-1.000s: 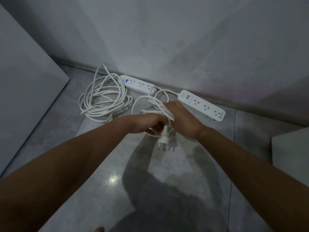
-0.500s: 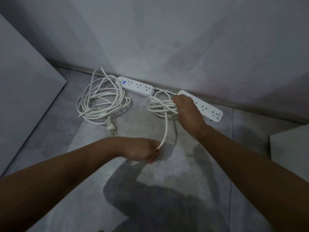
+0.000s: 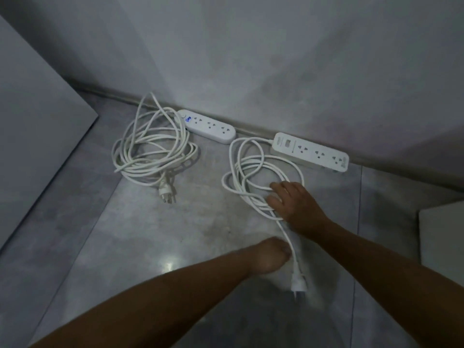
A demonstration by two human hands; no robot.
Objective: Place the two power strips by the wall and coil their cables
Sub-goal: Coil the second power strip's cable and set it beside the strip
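Bare floor (image 3: 206,187) between two cable coils (image 3: 150,151)

Grey tiled floor (image 3: 155,237) w/ bright light glare, just left of fingers. Grey wall (image 3: 276,59) w/ skirting strip (image 3: 253,131) beyond fingertips. Pale panel (image 3: 32,116) far left; white box edge (image 3: 444,237) far right.

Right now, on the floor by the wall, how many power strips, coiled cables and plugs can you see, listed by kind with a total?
Power strips: 2, the left power strip and the right power strip
Cable coils: 2, the left coil and the right coil
Plugs: 2, the left plug and the right plug
Total: 6
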